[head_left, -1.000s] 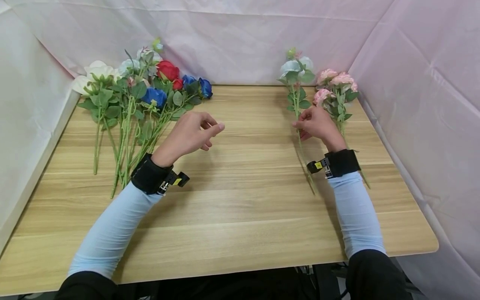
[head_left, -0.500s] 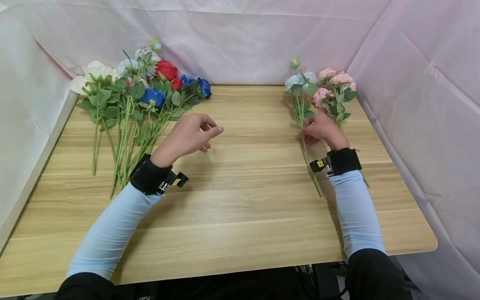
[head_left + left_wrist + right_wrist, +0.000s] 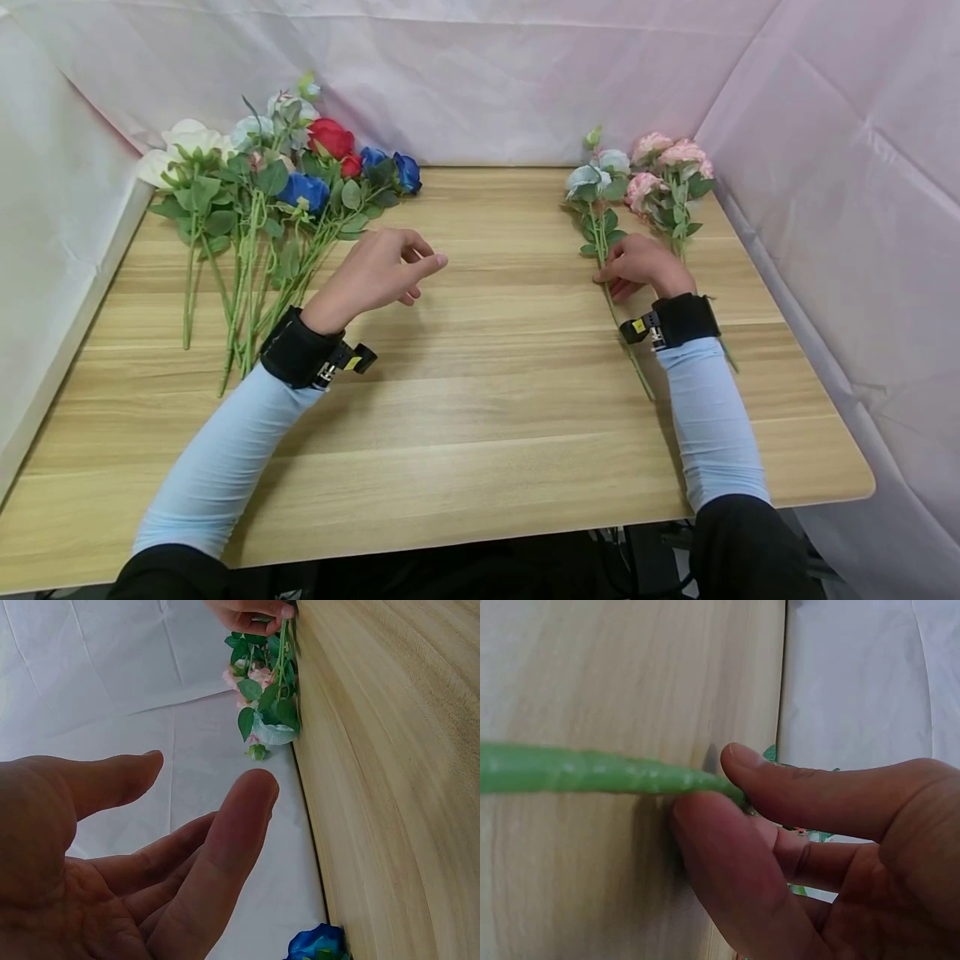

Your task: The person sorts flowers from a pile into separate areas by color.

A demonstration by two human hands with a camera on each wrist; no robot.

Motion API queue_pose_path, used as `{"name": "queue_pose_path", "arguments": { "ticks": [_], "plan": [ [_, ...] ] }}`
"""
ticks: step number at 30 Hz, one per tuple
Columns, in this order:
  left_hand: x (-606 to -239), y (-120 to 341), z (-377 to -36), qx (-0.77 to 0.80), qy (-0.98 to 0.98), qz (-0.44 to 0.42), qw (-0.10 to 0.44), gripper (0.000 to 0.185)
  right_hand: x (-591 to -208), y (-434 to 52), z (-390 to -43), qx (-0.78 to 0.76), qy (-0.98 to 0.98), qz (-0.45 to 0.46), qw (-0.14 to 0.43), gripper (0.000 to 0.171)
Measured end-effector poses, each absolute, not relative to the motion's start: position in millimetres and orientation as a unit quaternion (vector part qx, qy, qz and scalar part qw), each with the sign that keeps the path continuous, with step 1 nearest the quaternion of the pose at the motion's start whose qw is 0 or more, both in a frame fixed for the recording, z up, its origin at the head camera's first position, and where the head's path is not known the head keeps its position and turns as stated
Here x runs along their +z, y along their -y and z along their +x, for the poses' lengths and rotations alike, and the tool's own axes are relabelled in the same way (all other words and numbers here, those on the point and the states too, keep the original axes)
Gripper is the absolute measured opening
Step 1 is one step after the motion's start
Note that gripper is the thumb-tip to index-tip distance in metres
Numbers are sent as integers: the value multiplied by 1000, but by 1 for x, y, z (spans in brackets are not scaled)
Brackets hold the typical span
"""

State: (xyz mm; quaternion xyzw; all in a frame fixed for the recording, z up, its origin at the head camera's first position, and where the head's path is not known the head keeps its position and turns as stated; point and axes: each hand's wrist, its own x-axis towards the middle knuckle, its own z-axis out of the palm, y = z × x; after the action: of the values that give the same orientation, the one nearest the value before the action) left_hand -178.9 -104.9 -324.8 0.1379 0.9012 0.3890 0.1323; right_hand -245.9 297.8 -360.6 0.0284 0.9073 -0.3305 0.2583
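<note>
Thumb and forefinger of my right hand (image 3: 647, 265) are pinching the green stem (image 3: 640, 367) of a pale blue flower (image 3: 588, 180). My left hand (image 3: 378, 265) is hovering over the table (image 3: 465, 433), its thumb and forefinger standing apart.

Compared with one second ago, the pale blue flower is sitting lower in the head view, its bloom nearer to me and its stem end reaching further right. My right hand is also sitting slightly nearer; my left hand is keeping practically the same pose.

The held flower is occupying the right part of the table, just beside the pink flowers (image 3: 681, 156), which are staying put. Whether the stem is touching the tabletop, I cannot tell.

Further out, on the left side, a mixed group is lying with stems pointing towards me: white flower (image 3: 187, 143), red flower (image 3: 331, 137) and blue flowers (image 3: 304, 192). Pale cloth (image 3: 517, 92) is hanging behind.
</note>
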Motion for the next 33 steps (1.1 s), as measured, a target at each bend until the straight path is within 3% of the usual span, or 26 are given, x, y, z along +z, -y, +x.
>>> {"name": "queue_pose_path", "arguments": {
  "ticks": [10,19,25,33],
  "plan": [
    [-326,105,-178,386,-902,143,134,43,-360,-298,-246,-318,-913,21,254,27],
    [-326,105,-179,354,-914,158,119,42,-351,-302,-246,-288,-926,21,244,39],
    [-325,105,-179,349,-916,160,117,42,-339,-299,-241,-249,-948,-3,200,43],
    [-328,106,-180,346,-917,163,111,41,-325,-272,-233,-222,-966,-60,121,33]
  ]
}}
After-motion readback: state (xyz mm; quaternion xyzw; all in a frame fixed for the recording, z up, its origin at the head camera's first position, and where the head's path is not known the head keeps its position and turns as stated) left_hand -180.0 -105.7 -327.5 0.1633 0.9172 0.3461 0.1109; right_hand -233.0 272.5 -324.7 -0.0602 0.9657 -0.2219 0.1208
